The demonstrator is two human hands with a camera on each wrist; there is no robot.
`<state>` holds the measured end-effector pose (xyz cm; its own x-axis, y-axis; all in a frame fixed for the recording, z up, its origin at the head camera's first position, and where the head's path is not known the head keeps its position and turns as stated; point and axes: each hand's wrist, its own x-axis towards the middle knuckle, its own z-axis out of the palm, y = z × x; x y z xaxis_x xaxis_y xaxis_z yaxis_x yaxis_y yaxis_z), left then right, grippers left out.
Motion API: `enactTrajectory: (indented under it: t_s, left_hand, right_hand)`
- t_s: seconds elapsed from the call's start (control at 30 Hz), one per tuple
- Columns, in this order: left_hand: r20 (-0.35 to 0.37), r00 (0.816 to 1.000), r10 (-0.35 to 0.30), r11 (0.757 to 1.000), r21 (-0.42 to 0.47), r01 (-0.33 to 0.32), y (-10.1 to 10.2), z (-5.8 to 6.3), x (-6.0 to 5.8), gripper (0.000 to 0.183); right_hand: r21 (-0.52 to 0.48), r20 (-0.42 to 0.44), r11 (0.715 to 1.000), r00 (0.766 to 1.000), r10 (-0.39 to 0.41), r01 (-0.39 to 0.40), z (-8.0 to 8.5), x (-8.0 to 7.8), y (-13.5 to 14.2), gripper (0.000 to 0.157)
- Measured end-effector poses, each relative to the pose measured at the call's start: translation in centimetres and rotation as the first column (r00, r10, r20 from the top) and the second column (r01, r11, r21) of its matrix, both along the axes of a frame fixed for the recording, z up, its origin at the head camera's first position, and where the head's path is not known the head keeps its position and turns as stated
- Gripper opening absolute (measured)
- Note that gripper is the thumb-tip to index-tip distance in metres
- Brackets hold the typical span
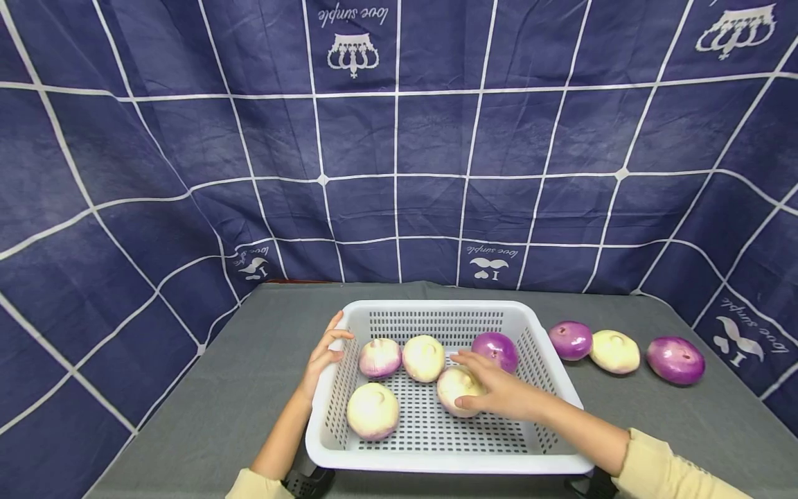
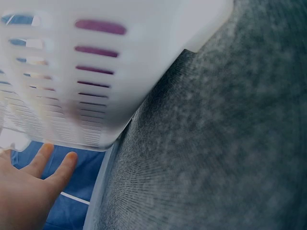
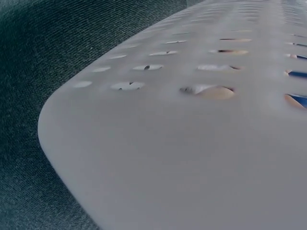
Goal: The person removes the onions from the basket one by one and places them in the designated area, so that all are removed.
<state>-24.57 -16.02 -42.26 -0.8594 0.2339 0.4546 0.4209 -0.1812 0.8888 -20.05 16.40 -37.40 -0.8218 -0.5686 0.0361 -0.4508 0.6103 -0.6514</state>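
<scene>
A white slotted plastic basket (image 1: 436,461) holds several purple-and-white turnips. My right hand (image 1: 499,389) reaches over the basket's right side and grips a pale-topped turnip (image 1: 454,388), thumb at its near side and fingers at its far side. Just behind that hand lies a purple turnip (image 1: 495,348), partly covered by it. At the basket's left rim rests my left hand (image 1: 323,360), fingers laid across the edge. In the left wrist view its fingers (image 2: 61,173) are straight and spread by the outer wall (image 2: 129,72). The right wrist view shows mostly basket wall (image 3: 158,158).
To the basket's right, on the grey cloth (image 1: 206,388), lie a purple turnip (image 1: 570,340), a pale one (image 1: 614,351) and another purple one (image 1: 676,361). A blue checked curtain (image 1: 399,138) hangs behind and at both sides.
</scene>
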Motion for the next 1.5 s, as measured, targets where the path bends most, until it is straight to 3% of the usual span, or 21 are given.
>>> enactTrajectory:
  t_s: [0.23,0.47,0.67,0.73,0.83,1.1,1.5]
  left_hand:
    - [-0.005,1.0,0.029,0.999,-0.019,-0.029,0.1,0.0,-0.1,0.037]
    - [-0.005,1.0,0.002,1.0,-0.001,-0.002,0.0,0.0,-0.2,0.039]
    - [0.009,0.999,0.04,0.999,-0.025,-0.04,0.0,0.2,-0.1,0.037]
    - [0.015,0.999,0.033,0.999,-0.017,-0.033,0.1,0.2,0.0,0.038]
    - [0.028,0.999,0.02,1.0,-0.001,-0.019,0.1,0.3,0.1,0.04]
    - [0.032,0.999,0.001,1.0,0.026,-0.002,0.2,0.5,0.2,0.041]
    - [0.003,0.999,0.032,0.999,-0.012,-0.032,0.0,0.0,-0.2,0.039]
  right_hand:
    - [0.039,-0.038,0.999,0.999,0.022,-0.02,-0.2,0.0,0.0,0.071]
    - [0.068,-0.061,0.998,0.998,0.023,-0.019,-0.3,0.0,0.0,0.061]
    - [0.1,-0.18,0.993,0.98,0.08,-0.063,-0.7,-0.3,0.0,0.055]
    - [0.11,-0.242,0.991,0.965,0.103,-0.078,-0.8,-0.4,0.1,0.055]
    - [0.109,-0.261,0.991,0.959,0.108,-0.082,-0.8,-0.3,0.1,0.055]
    - [0.139,-0.153,0.99,0.987,0.052,-0.03,-0.3,-0.5,0.0,0.056]
    - [0.072,-0.081,0.997,0.997,0.017,-0.011,0.4,-0.3,0.3,0.055]
